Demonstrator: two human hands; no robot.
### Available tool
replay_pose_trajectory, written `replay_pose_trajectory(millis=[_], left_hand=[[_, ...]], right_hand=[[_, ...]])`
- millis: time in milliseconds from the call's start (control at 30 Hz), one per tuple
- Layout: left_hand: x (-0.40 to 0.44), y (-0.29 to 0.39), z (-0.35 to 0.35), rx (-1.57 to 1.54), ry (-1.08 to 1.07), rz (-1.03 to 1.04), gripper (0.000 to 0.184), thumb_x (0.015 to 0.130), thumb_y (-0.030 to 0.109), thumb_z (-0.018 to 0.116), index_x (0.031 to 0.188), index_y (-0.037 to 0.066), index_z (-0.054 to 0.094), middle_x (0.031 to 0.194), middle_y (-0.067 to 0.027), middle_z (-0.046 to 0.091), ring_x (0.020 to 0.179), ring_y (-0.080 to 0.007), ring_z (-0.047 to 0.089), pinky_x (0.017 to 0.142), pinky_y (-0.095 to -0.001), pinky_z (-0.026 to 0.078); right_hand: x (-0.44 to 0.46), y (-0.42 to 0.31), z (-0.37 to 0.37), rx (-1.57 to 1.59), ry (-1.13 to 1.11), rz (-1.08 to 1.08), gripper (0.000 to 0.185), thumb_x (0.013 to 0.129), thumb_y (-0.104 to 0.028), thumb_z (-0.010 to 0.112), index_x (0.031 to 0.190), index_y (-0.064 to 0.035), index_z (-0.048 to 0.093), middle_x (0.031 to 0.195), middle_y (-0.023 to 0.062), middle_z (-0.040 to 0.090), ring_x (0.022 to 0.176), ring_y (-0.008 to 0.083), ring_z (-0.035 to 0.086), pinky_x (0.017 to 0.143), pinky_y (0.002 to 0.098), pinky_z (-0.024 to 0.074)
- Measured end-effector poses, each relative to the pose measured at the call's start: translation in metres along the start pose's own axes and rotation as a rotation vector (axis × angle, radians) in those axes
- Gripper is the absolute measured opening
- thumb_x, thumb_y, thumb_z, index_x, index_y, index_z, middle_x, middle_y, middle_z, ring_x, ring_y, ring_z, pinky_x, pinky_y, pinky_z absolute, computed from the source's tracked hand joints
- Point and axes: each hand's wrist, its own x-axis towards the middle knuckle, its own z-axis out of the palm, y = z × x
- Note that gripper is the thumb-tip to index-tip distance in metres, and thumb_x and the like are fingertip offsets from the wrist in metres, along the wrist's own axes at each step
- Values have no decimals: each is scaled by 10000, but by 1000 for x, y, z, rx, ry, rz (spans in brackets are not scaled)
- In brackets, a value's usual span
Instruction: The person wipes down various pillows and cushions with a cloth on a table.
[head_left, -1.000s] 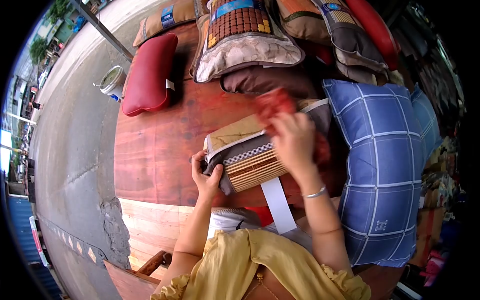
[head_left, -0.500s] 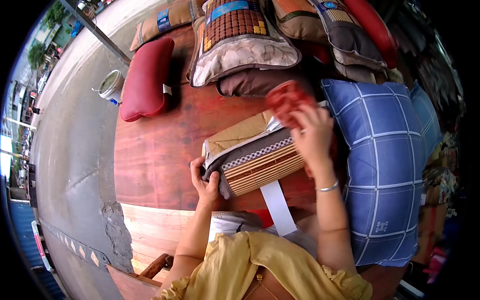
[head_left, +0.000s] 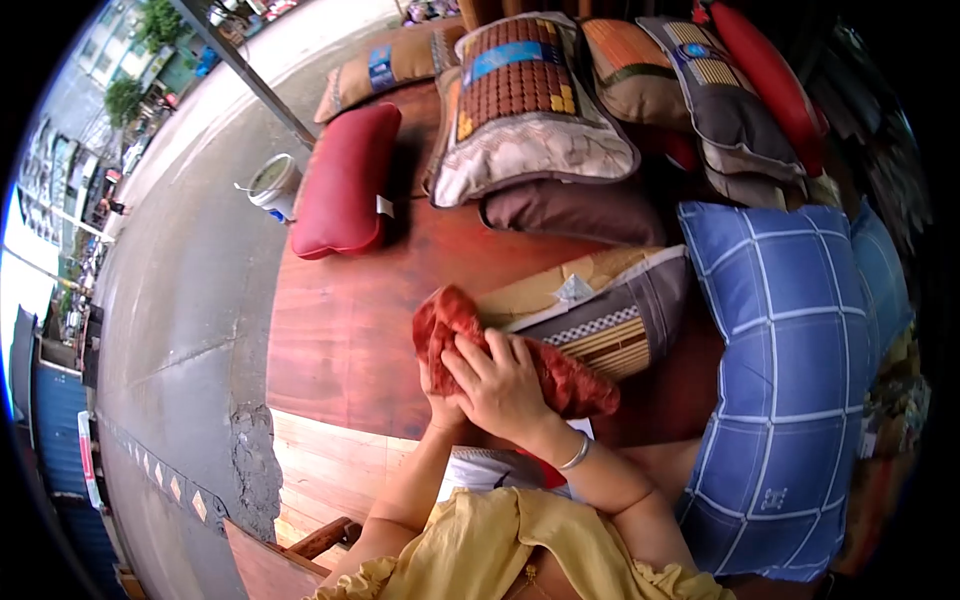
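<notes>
A pillow (head_left: 645, 325) with a bamboo-slat strip, checkered trim and tan and dark grey cloth lies tilted in front of me. My right hand (head_left: 500, 385) presses a crumpled red cloth (head_left: 450, 325) onto the pillow's left end, fingers bent over it. The cloth trails to the right along the pillow's near side. Beneath the right hand, my left hand (head_left: 443, 408) is at the same end of the pillow, its fingers mostly hidden by the cloth and the other hand. A small silvery patch (head_left: 573, 289) shows on the pillow's tan side.
Blue checked pillows (head_left: 780, 370) stand at my right. A red pillow (head_left: 350, 180) lies at the far left of the reddish wooden table (head_left: 330, 340). Several pillows, one with a brown beaded top (head_left: 515, 85), are piled at the back. A bucket (head_left: 273, 185) stands beyond the table's left edge.
My right hand has brought the red cloth from the pillow's right end down to its left end, over my left hand. The view has shifted, and the white strip is mostly covered.
</notes>
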Motion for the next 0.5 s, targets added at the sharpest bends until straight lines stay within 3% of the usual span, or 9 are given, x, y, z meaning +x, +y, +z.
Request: replay_pose_trajectory(millis=[33, 100, 133, 167, 267, 333, 467, 500], left_hand=[[3, 10, 0, 165, -22, -20, 577, 845, 314, 714, 1285, 4, 506, 1208, -117, 561, 1117, -246, 560, 1000, -375, 426], [0, 3, 2, -153, 6, -65, 538, 832, 280, 713, 1258, 8, 525, 1165, -111, 561, 1065, -238, 559, 958, -357, 438], [1, 0, -4, 97, 1, -64, 529, 820, 304, 717, 1214, 0, 537, 1093, -97, 541, 998, -218, 528, 907, -340, 432], [2, 1, -3, 78, 6, -36, 533, 815, 316, 718, 1201, -3, 537, 1070, -93, 528, 978, -211, 511, 893, -334, 425], [4, 5, 0, 82, 11, -8, 522, 791, 299, 715, 1181, -3, 544, 1059, -100, 528, 977, -215, 503, 895, -336, 416], [5, 6, 1, 72, 6, -13, 516, 781, 277, 709, 1185, -2, 547, 1064, -101, 534, 982, -216, 505, 899, -338, 417], [6, 9, 2, 79, -4, -28, 482, 769, 201, 698, 1182, 0, 550, 1073, -112, 540, 984, -219, 513, 899, -339, 423], [6, 7, 2, 70, -2, -26, 472, 768, 177, 695, 1180, 0, 550, 1063, -112, 538, 980, -219, 516, 897, -338, 425]], right_hand=[[1, 3, -1, 47, -14, 7, 450, 700, -238, 725, 1124, -117, 638, 1226, 70, 579, 1059, 299, 509, 892, 449, 416], [1, 21, -11, 67, -27, 9, 450, 684, -218, 735, 1115, -125, 643, 1228, 58, 577, 1066, 294, 513, 898, 451, 416], [1, 35, -21, -14, -71, 37, 429, 681, -218, 735, 1092, -130, 652, 1194, 48, 581, 1068, 289, 514, 890, 455, 418], [4, 52, -36, -121, -7, 45, 353, 646, -164, 697, 988, -127, 619, 1059, 38, 578, 975, 271, 525, 809, 443, 426], [-9, 116, -82, -254, 95, 274, 383, 665, -130, 734, 1043, -125, 671, 1120, 47, 603, 1034, 300, 532, 853, 457, 432], [-28, 157, -100, -387, 179, 389, 338, 733, -107, 674, 1071, -93, 683, 1205, 74, 606, 1093, 314, 529, 929, 461, 429], [-52, 192, -94, -169, 406, 482, 315, 771, -65, 595, 1072, -29, 679, 1166, 120, 637, 1057, 361, 553, 960, 453, 432], [-50, 186, -92, -242, 388, 475, 317, 769, -61, 593, 1073, -29, 679, 1172, 119, 635, 1054, 359, 549, 958, 457, 431]])
